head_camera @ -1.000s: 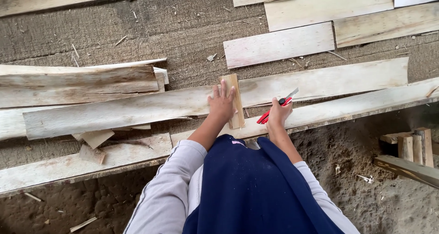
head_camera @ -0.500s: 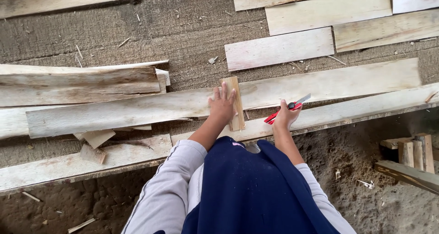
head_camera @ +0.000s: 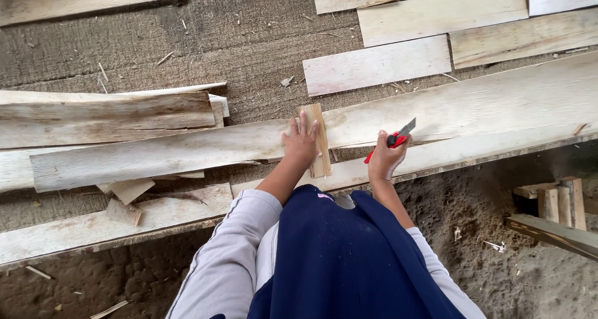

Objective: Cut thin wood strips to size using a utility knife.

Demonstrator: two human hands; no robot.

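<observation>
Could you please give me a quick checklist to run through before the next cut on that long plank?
1. Left hand flat on the small wood block: ok.
2. Block lying across the long plank: ok.
3. Right hand grip on the red knife: ok.
4. Blade out, pointing up and away from the body: ok.
5. Left fingers apart from the blade: ok, a clear gap shows.
6. Blade sharpness: cannot tell.
</observation>
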